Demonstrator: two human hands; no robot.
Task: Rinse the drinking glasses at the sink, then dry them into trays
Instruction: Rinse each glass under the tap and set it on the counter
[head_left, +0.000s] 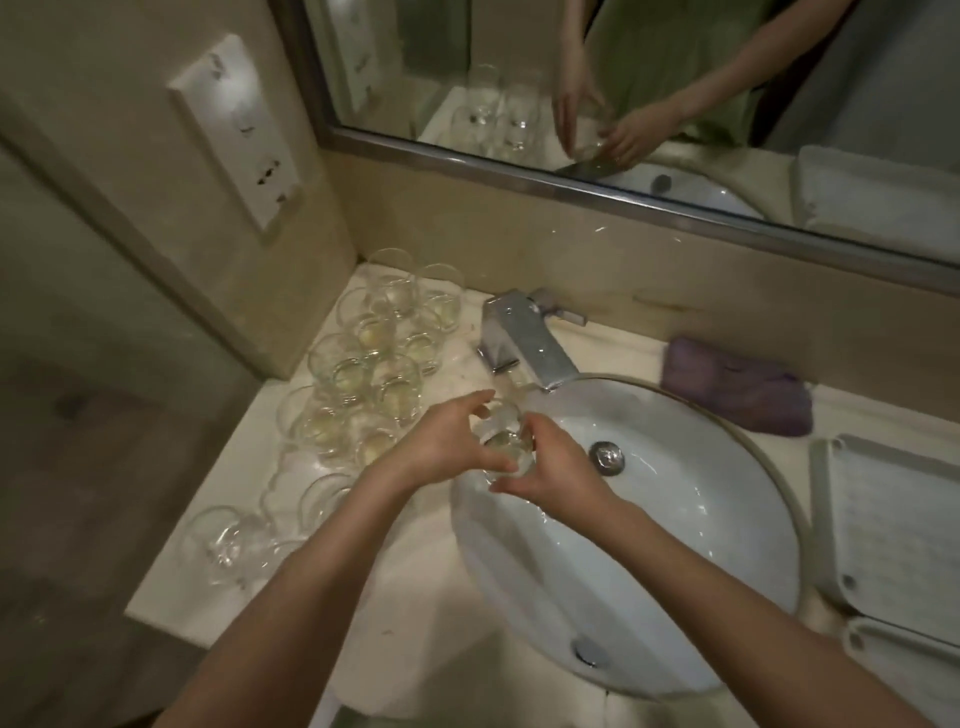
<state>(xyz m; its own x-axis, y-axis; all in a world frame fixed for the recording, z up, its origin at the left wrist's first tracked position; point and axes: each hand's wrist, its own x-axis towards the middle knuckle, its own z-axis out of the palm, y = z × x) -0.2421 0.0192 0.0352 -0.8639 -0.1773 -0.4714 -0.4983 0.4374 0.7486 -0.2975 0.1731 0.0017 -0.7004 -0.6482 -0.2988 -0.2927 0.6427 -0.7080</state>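
Currently: table (415, 582) is pale stone, carrying a round white sink (649, 571) at centre-right. Mirror (675, 104) spans the wall behind and reflects both hands and the glass. Two pale trays (893, 525) sit at the right edge of the table, just beside the sink rim. Cluster of glasses (358, 374) fills the table's left side, from the back corner to the front edge; several at the front look tipped, hard to tell through the clear glass. Purple cloth (737, 389) lies behind the sink on the right, near the wall. Chrome faucet (530, 343) stands at the back of the sink, spout over the bowl. Left hand (447, 441) grips one glass (504, 441) from the left, fingers curled over its upper side. Right hand (550, 462) grips the same glass from the right and below. Glass is tilted, held over the sink's left rim, just in front of the spout. Water flow not discernible.
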